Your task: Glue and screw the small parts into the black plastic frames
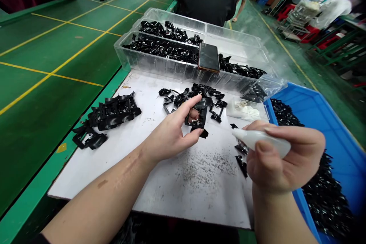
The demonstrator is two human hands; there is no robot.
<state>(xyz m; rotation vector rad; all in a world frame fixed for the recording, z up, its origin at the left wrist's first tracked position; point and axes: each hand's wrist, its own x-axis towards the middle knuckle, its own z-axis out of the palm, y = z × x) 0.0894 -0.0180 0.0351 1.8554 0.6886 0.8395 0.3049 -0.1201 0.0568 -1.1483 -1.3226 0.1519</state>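
My left hand [174, 131] grips a black plastic part [198, 116] between thumb and fingers, lifted a little above the white work board [171, 175]. My right hand [281, 156] is closed round a small white squeeze bottle [257, 139] whose nozzle points left toward that part, a short gap away. Loose black parts [197, 93] lie just behind the held one. A row of stacked black parts [113, 112] sits at the board's left side.
Clear plastic trays [160, 63] full of black parts stand behind the board, with a phone [208, 58] on top. A blue bin [323, 122] of black parts is at my right. A green conveyor [51, 57] runs left. A person in black stands beyond the trays.
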